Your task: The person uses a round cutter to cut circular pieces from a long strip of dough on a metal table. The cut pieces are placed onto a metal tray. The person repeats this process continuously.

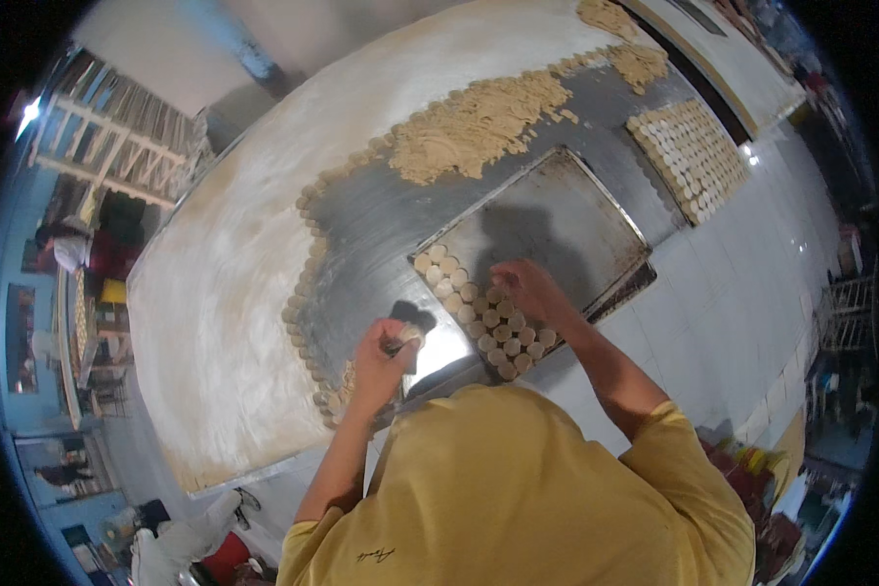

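My left hand (381,362) holds a pale dough round (412,334), perhaps a small stack of them, over the bare metal tabletop (359,234). My right hand (531,291) is above a metal baking tray (557,212), at the edge of the rows of dough rounds (511,346) that cover its near end. The fingers of that hand are bent together; whether a piece sits between them is hidden. Left of both hands spreads a large floured dough sheet (220,344) with a scalloped cut edge.
Crumpled dough scraps (483,124) lie beyond the tray. A second tray, filled with dough rounds (688,157), stands at the far right. Another tray's edge (633,282) shows under the near one. A person (73,245) is at the far left, near a wooden rack (110,139).
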Demonstrator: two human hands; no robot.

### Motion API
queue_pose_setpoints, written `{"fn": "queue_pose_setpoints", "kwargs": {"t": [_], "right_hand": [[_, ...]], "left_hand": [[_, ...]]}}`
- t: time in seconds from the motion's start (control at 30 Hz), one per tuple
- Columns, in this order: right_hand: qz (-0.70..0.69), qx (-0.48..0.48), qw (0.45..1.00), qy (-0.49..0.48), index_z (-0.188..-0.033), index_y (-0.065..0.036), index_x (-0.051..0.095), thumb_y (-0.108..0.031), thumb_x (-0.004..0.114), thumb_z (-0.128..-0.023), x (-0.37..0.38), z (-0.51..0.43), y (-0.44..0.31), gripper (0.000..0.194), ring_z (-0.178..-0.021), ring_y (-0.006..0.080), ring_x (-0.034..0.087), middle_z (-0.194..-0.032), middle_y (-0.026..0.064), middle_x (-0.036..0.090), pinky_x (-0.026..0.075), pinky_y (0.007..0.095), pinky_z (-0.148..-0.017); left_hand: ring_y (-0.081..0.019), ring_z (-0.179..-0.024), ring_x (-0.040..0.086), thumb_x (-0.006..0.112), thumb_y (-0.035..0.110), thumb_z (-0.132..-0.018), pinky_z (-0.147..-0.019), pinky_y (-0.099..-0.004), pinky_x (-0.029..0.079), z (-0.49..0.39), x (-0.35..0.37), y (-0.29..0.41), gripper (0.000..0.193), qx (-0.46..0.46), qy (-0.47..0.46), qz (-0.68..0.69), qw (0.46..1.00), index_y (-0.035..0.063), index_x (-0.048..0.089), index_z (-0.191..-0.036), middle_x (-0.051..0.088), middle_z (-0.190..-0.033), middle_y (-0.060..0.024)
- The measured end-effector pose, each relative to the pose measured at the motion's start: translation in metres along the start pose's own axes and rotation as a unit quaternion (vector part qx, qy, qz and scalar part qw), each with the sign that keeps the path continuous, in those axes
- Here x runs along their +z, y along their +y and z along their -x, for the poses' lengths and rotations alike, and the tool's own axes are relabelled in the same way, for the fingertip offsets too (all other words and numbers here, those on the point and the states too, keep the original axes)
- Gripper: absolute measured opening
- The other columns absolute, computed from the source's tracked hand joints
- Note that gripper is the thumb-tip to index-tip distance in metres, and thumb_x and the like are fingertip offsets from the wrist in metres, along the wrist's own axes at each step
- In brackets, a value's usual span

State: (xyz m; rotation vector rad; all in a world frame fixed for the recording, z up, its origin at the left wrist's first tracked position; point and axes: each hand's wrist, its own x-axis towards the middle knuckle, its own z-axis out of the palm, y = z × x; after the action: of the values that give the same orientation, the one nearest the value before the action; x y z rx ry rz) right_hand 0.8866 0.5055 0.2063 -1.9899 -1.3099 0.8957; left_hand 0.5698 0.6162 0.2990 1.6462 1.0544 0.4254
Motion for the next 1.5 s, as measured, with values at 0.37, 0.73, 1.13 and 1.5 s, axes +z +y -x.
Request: {"fn": "queue_pose_setpoints", "kwargs": {"t": [0.37, 0.73, 1.13, 1.5], "right_hand": [[-0.108, -0.011, 0.994, -0.032, -0.137, -0.004, 0.062, -0.02, 0.073, -0.1, -0.005, -0.011, -0.023, 0.042, -0.111, 0.034, 0.071, -0.128, 0.0161, 0.069, 0.056, 0.0449, -0.096], [0.089, -0.102, 0.985, -0.108, -0.123, -0.005, 0.073, -0.021, 0.066, -0.097, 0.0, -0.049, 0.003, 0.031, -0.11, 0.0372, 0.071, -0.122, 0.0208, 0.072, 0.056, 0.0454, -0.094], [0.103, -0.086, 0.99, 0.033, -0.133, -0.007, 0.068, -0.021, 0.07, -0.097, 0.052, -0.038, -0.097, 0.039, -0.125, 0.0377, 0.065, -0.13, 0.0187, 0.069, 0.052, 0.0491, -0.107], [0.095, -0.261, 0.959, 0.053, -0.124, -0.011, 0.069, -0.038, 0.091, -0.073, 0.333, 0.012, -0.216, 0.062, -0.126, 0.0348, 0.055, -0.131, 0.011, 0.059, 0.038, 0.053, -0.11]], "left_hand": [[-0.0121, -0.069, 0.06, 0.076, 0.018, -0.1, -0.059, -0.0306, 0.05, -0.028, 0.003, -0.011, 0.026, -0.011, 0.068, -0.049, 0.996, 0.0015, 0.064, -0.115, 0.066, -0.096, -0.0049], [-0.0108, -0.076, 0.061, 0.075, 0.013, -0.098, -0.064, -0.0292, 0.052, 0.097, -0.025, -0.075, 0.024, -0.227, 0.111, 0.209, 0.945, 0.0027, 0.064, -0.116, 0.066, -0.097, -0.0035], [-0.0276, -0.097, 0.074, 0.082, 0.016, -0.092, -0.086, -0.0373, 0.057, 0.142, -0.162, -0.113, 0.049, -0.068, 0.183, -0.124, 0.973, 0.0048, 0.056, -0.132, 0.074, -0.107, -0.0176], [-0.0399, -0.08, 0.068, 0.08, 0.012, -0.089, -0.072, -0.0468, 0.053, 0.072, -0.245, -0.091, 0.037, 0.017, -0.006, -0.229, 0.973, 0.0075, 0.058, -0.119, 0.07, -0.089, -0.0196]]}}
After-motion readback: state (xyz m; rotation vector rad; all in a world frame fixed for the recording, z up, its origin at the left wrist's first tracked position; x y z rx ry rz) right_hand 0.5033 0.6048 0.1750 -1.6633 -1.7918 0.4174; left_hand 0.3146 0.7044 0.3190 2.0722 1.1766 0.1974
